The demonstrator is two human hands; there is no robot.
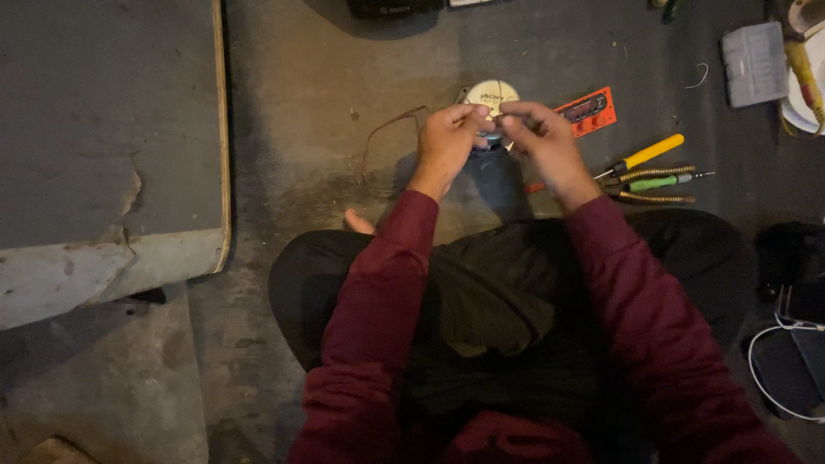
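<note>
Gripping round speaker, both hands

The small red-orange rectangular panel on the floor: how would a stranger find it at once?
Start at the person's right hand above the grey concrete floor. Just right of it lies the small red-orange rectangular panel, tilted, with a dark window. Unlike the yellow-handled screwdriver below, it is flat and red.

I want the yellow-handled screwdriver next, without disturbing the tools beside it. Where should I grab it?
Probably take the yellow-handled screwdriver by its yellow handle, from above at the far end. It lies flat on the floor, handle angled up and away, while the green-handled tool sits close below its tip.
</note>
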